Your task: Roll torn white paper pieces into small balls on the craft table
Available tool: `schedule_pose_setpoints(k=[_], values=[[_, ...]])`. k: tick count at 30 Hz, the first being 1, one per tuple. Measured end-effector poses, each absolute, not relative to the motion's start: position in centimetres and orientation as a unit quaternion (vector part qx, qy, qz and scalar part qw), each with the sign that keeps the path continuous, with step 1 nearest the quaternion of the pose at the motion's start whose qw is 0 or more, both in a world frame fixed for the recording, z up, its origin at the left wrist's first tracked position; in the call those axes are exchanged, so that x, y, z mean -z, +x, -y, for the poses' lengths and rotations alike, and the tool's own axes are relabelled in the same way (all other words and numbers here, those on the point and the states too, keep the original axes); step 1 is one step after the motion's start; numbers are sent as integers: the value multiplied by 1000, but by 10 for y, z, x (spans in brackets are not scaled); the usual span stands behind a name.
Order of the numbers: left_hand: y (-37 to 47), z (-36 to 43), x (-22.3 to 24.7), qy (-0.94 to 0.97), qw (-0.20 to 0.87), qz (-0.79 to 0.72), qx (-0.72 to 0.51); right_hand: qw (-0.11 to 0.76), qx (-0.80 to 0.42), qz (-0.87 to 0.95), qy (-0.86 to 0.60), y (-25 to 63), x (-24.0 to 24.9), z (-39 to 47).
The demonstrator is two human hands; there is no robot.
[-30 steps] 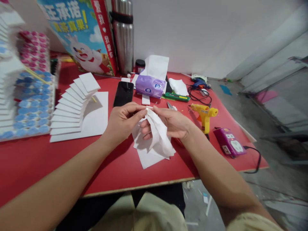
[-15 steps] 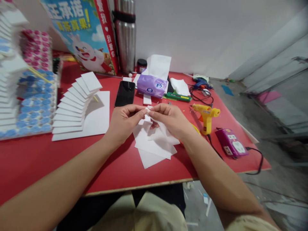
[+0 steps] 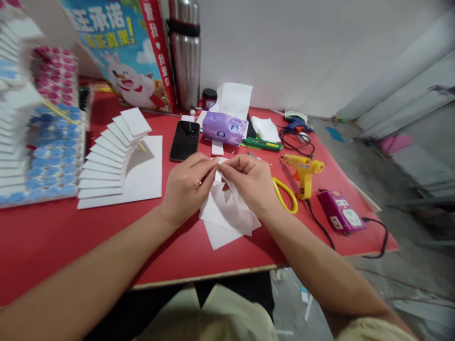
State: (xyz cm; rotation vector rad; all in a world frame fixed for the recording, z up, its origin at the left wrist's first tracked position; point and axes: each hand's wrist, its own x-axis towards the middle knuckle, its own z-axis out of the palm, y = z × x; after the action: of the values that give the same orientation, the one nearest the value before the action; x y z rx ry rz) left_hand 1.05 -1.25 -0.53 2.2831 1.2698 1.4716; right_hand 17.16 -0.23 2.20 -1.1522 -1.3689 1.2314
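My left hand and my right hand meet over the middle of the table, thumbs and forefingers pinched together. Between them is a thin white tissue, gathered at its top and hanging down below my right hand. The pinched bit is mostly hidden by my fingertips. Beneath it lie overlapping white sheets on the red tabletop. Just right of my right hand rests a yellow loop handle, partly covered by that hand.
A yellow glue gun and a purple power strip with cords lie at right. Behind are a phone, a purple tissue pack, a green cutter and a steel flask. A fanned white-board model stands left.
My left hand has turned, its back now more upward and fingers curled tighter. The tissue hangs narrower under my right hand, which has shifted slightly left, showing more of the yellow handle.
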Motion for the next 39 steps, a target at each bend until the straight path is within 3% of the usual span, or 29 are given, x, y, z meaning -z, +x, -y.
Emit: schedule_pose_setpoints(k=[6, 14, 17, 27, 33, 39], values=[[14, 16, 3, 740, 114, -413, -518, 474, -524, 531, -467, 175, -29, 2], [7, 4, -3, 556, 475, -424, -535, 413, -498, 641, -414, 188, -30, -5], [5, 0, -1, 520, 554, -399, -513, 401, -490, 663, -398, 193, -31, -7], [9, 8, -13, 576, 469, -430, -513, 396, -350, 724, -443, 188, -30, 0], [4, 3, -7, 593, 433, -429, -526, 328, -684, 525, -386, 200, -40, -12], [2, 4, -9, 607, 434, -409, -525, 197, -847, 388, -305, 201, -31, -19]])
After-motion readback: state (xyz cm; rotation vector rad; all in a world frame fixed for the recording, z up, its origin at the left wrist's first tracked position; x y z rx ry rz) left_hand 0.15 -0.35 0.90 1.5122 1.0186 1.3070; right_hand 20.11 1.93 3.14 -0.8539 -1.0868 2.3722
